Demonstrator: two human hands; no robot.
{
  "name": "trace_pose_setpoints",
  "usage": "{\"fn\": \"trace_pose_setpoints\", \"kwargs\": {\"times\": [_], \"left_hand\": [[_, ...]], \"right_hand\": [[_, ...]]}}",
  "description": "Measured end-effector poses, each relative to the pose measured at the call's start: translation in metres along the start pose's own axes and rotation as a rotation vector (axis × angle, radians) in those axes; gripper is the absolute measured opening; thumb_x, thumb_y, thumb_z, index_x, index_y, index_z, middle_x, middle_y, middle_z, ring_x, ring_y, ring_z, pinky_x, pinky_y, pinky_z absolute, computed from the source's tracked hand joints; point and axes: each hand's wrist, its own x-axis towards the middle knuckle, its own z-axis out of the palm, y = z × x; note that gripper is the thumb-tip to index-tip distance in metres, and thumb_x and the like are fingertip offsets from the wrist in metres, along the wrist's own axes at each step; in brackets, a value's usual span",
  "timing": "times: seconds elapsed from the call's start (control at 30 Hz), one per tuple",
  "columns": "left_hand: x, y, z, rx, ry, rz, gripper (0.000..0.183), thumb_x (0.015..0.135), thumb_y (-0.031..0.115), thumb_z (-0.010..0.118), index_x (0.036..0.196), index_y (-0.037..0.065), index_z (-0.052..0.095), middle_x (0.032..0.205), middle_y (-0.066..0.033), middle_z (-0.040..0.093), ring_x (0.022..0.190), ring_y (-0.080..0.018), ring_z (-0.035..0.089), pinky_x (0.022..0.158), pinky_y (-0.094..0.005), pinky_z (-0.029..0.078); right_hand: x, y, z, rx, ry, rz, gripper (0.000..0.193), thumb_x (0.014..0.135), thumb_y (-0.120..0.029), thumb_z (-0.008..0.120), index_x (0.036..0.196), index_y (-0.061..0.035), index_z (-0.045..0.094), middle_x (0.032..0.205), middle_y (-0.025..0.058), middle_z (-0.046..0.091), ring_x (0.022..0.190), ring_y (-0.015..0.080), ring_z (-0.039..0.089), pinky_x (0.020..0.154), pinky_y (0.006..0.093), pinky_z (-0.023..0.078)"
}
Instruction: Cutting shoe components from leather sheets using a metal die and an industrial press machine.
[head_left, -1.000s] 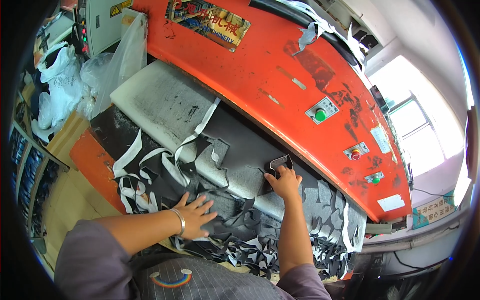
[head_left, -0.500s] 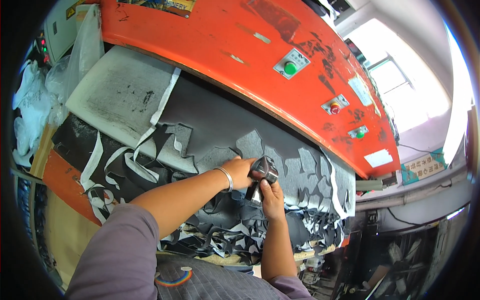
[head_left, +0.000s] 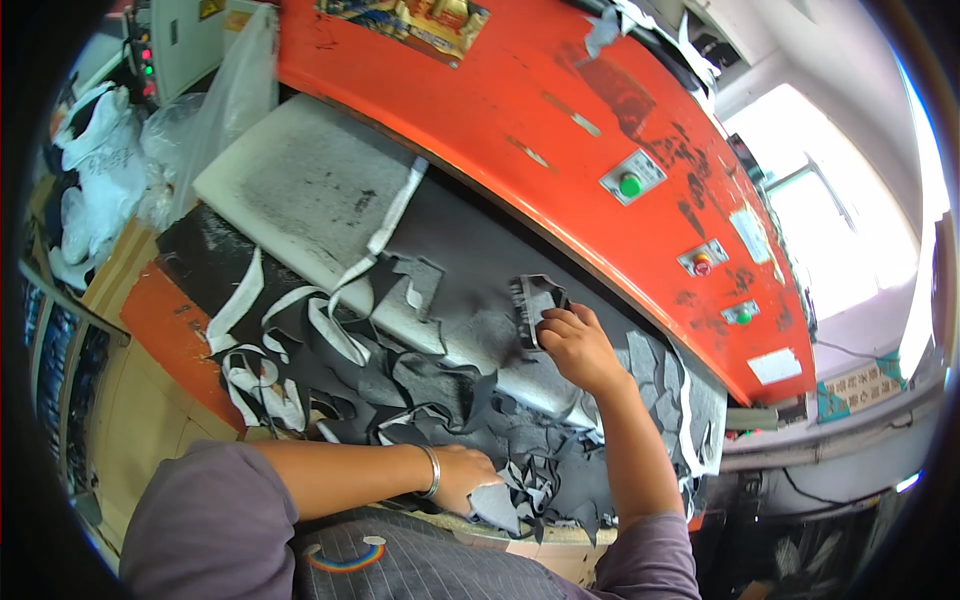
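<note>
My right hand [head_left: 578,345] grips a dark metal cutting die [head_left: 530,305], held on edge at the black sheet material [head_left: 455,225] below the red press beam. Blur smears the sheet's edge just left of the die. My left hand [head_left: 463,480], with a bangle at its wrist, is low at the front edge, closed on a grey cut piece [head_left: 495,508]. Around that hand lie black and grey offcuts [head_left: 540,485]. A pale cutting board [head_left: 285,180] shows beneath the sheet, bare at its left end.
The red press beam [head_left: 500,100] spans the far side, carrying a green button [head_left: 630,185] and a red button [head_left: 702,264]. Strips of trimmed material [head_left: 335,335] hang over the left front. Plastic bags [head_left: 105,165] are at the far left.
My left hand has left the die and come back to the front edge with a grey piece. My right hand has carried the die up and away over the sheet. The view has shifted.
</note>
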Motion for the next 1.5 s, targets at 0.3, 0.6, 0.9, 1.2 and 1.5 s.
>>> {"fn": "trace_pose_setpoints", "kwargs": {"times": [0.3,0.6,0.9,1.2,1.5], "left_hand": [[-0.070,-0.012,-0.059,-0.127,0.700,-0.105,0.051,0.084,0.032,0.065,0.124,0.003,0.056,0.120,-0.0184,0.058,0.113,-0.0321,0.055,0.099,-0.0387,0.043],[-0.076,-0.057,-0.096,0.010,1.111,-0.322,0.028,0.083,0.018,0.061,0.106,0.003,0.064,0.105,-0.0156,0.064,0.101,-0.0319,0.060,0.092,-0.0405,0.046],[-0.040,-0.108,-0.131,0.281,1.076,-0.557,0.065,0.085,0.015,0.058,0.142,0.000,0.030,0.134,-0.0247,0.047,0.129,-0.0339,0.043,0.112,-0.0442,0.027],[-0.042,-0.137,-0.150,0.352,1.033,-0.514,0.064,0.084,0.008,0.055,0.143,0.002,0.030,0.137,-0.0241,0.045,0.131,-0.0343,0.041,0.113,-0.0448,0.026],[-0.052,-0.123,-0.126,0.293,1.203,-0.431,0.063,0.080,0.007,0.061,0.137,0.004,0.034,0.118,-0.0129,0.062,0.113,-0.0346,0.053,0.107,-0.0463,0.033]], "right_hand": [[0.079,0.005,0.026,-0.040,-0.094,-0.305,0.015,0.076,-0.011,0.055,0.089,-0.0105,0.061,0.103,0.0020,0.063,0.115,0.0202,0.053,0.101,0.0384,0.037],[0.078,0.004,0.041,-0.059,-0.075,-0.209,0.018,0.075,-0.012,0.059,0.092,-0.0110,0.065,0.112,0.0025,0.061,0.120,0.0206,0.049,0.100,0.0365,0.038],[0.014,0.039,0.108,0.716,0.252,0.598,0.080,0.071,-0.020,0.080,0.140,-0.0054,0.041,0.133,0.0177,0.053,0.125,0.0358,0.047,0.106,0.0444,0.034],[0.019,0.015,0.106,0.617,0.332,0.588,0.054,0.079,-0.021,0.073,0.127,-0.0022,0.055,0.126,0.0192,0.057,0.117,0.0357,0.054,0.101,0.0417,0.040],[0.124,-0.001,0.045,0.212,0.158,0.153,0.037,0.084,-0.012,0.062,0.121,-0.0090,0.060,0.122,0.0121,0.061,0.116,0.0310,0.054,0.095,0.0418,0.044]]}}
